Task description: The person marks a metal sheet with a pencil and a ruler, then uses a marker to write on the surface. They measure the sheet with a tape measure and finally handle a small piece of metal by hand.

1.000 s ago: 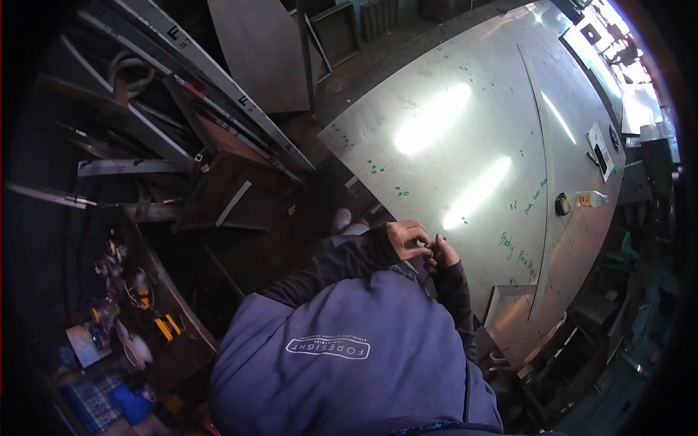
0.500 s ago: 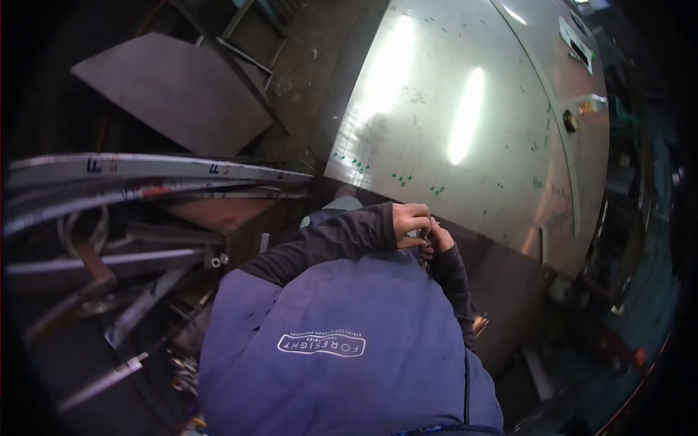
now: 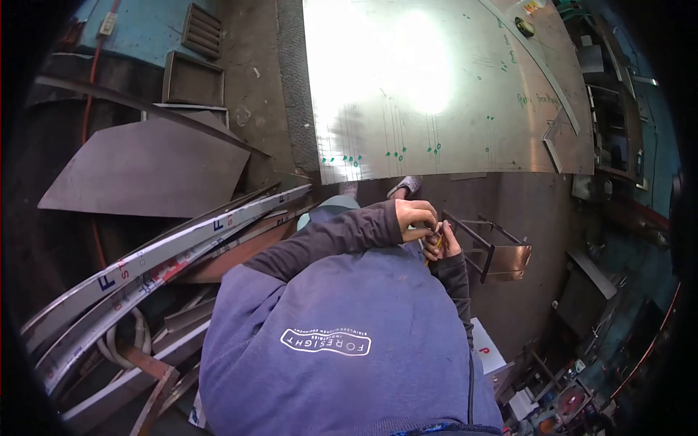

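My left hand [image 3: 416,218], at the end of a dark sleeve, is held in front of my chest with its fingers bent and pinched together. Close against it is my right hand [image 3: 445,241], its fingers curled and the thumb side raised. Between the fingers of both hands shows a thin yellow thing [image 3: 440,240], mostly covered by them; I cannot tell its kind. Past my hands lies a large shiny metal sheet [image 3: 465,138] with green handwritten marks and thin ruled lines near its front edge.
A small metal-framed stool [image 3: 509,261] stands right of my hands. Long metal strips with printed film [image 3: 167,254] lie at left, below a dark angular plate [image 3: 145,167]. On the sheet are a tape measure [image 3: 524,27] and a long narrow strip [image 3: 542,69].
My view has turned, so the sheet sits higher and the stool shows fully. My hands stay together at my chest; the yellow thing between them has come into sight.
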Motion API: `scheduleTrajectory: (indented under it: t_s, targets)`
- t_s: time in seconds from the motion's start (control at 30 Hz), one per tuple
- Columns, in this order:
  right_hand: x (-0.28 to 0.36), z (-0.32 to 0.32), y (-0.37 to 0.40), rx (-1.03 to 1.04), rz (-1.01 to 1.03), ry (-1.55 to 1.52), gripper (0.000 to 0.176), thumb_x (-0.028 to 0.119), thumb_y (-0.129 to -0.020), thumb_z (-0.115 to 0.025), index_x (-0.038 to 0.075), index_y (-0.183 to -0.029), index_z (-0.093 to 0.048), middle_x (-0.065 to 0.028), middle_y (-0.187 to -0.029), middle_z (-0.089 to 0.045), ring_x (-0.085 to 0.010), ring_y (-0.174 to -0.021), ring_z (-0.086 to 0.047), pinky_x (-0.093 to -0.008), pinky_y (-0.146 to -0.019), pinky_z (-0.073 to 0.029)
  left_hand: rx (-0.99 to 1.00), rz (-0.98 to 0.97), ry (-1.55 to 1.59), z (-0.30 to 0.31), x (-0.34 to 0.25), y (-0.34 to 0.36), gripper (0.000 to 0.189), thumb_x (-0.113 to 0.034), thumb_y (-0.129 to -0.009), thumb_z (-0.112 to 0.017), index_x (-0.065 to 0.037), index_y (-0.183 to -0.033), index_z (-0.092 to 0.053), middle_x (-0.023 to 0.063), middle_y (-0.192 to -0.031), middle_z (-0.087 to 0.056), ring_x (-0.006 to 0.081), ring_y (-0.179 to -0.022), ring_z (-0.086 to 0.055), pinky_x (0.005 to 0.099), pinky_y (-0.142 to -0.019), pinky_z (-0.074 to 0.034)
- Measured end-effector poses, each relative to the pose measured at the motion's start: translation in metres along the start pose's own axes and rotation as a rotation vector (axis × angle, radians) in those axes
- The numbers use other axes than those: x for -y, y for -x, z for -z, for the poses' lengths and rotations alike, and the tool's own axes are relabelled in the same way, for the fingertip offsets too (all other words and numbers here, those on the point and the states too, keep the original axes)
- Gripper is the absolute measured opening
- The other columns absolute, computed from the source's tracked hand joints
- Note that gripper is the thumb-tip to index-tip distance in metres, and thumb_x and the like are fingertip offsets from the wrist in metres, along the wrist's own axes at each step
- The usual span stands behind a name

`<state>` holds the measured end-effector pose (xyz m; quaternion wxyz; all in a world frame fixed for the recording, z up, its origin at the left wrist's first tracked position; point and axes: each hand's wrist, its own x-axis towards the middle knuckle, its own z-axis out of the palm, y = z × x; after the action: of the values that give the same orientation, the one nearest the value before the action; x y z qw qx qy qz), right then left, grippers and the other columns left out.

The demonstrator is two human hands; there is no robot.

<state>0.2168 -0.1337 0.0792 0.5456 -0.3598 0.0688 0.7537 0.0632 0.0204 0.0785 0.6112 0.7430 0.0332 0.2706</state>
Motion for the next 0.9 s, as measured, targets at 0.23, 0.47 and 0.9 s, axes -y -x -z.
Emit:
scheduleTrajectory:
  t_s: [0.23,0.47,0.9]
  targets:
    - [-0.01,0.008,-0.005,0.04,0.172,-0.068,0.042,0.04,-0.099,-0.038,0.005,-0.114,-0.056,-0.0022,-0.075,-0.049,-0.0075,-0.049,-0.039,-0.0208,-0.04,-0.031,-0.034,0.109,-0.036,0.007,-0.007,0.0,0.019,-0.004,-0.075,-0.07,-0.002,-0.093,-0.063,0.0093,-0.091,-0.065,0.0215,-0.076,-0.066,0.0289,-0.065,-0.055]
    - [-0.017,-0.012,0.0,-0.162,0.424,0.538,0.038,0.025,-0.098,-0.048,0.0,-0.127,-0.051,0.0005,-0.074,-0.052,-0.0017,-0.048,-0.038,-0.0162,-0.04,-0.03,-0.123,0.718,0.416,0.006,0.003,0.007,0.018,-0.012,-0.084,-0.069,-0.001,-0.098,-0.067,0.0061,-0.079,-0.069,0.0076,-0.07,-0.064,0.0209,-0.057,-0.051]
    - [-0.018,-0.022,0.004,-0.195,0.457,0.678,0.033,0.02,-0.096,-0.054,0.0,-0.121,-0.058,0.0027,-0.072,-0.055,0.0009,-0.05,-0.038,-0.0152,-0.044,-0.03,-0.112,0.656,0.545,-0.005,0.022,0.017,0.01,-0.008,-0.078,-0.065,0.0,-0.084,-0.063,0.0016,-0.074,-0.063,0.0073,-0.068,-0.06,0.0218,-0.061,-0.049]
